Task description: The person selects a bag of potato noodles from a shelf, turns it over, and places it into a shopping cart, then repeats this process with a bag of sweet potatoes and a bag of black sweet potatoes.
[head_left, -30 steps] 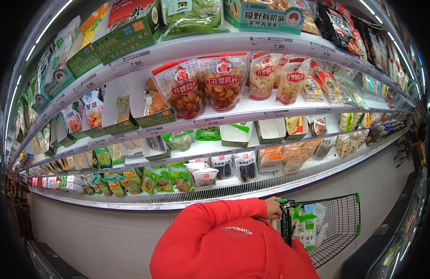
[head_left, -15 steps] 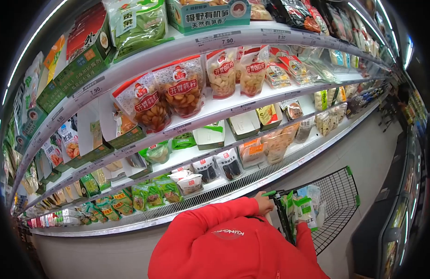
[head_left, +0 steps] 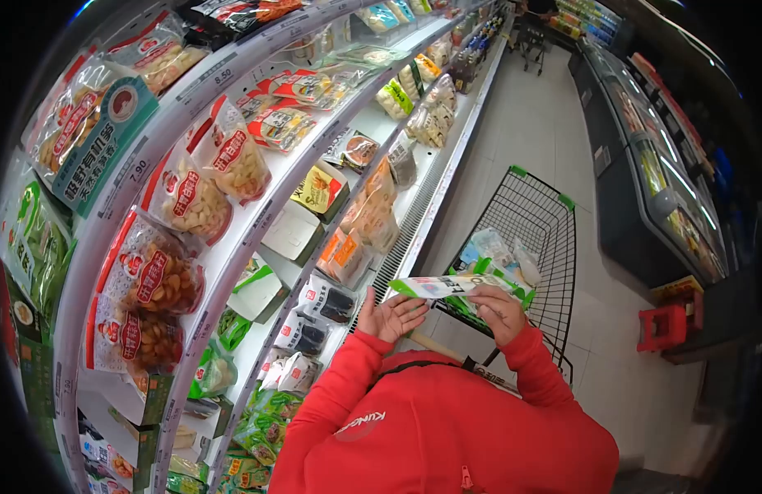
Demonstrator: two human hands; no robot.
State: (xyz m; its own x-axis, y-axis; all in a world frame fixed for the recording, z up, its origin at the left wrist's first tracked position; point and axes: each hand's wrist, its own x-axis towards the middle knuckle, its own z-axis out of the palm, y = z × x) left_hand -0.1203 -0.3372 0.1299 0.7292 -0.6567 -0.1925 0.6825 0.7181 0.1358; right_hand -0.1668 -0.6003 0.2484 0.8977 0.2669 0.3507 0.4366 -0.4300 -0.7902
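Observation:
My right hand (head_left: 500, 313) grips one end of a flat white plastic food packet (head_left: 437, 286) with green edges and dark print. The packet is raised over the near end of the shopping cart (head_left: 572, 247) and stretches leftward. Close to its left end, my left hand (head_left: 392, 317) is open, palm up with fingers spread, holding nothing. Inside the cart, behind the packet, lie some green-edged bags (head_left: 522, 292) and a pale bluish clear bag (head_left: 489, 245). Part of the cart's handle (head_left: 443, 346) shows below my hands.
Refrigerated shelves of packaged food curve along my left, with garlic pouches (head_left: 186, 202) and black-and-white packs (head_left: 325, 298) among them. Tiled floor (head_left: 521, 123) runs ahead to another cart (head_left: 531, 41). A freezer case (head_left: 624, 173) and a red crate (head_left: 662, 328) stand on the right.
My view has turned right along the aisle. My left hand has come off the cart handle and opened. My right hand has lifted the packet up from the cart.

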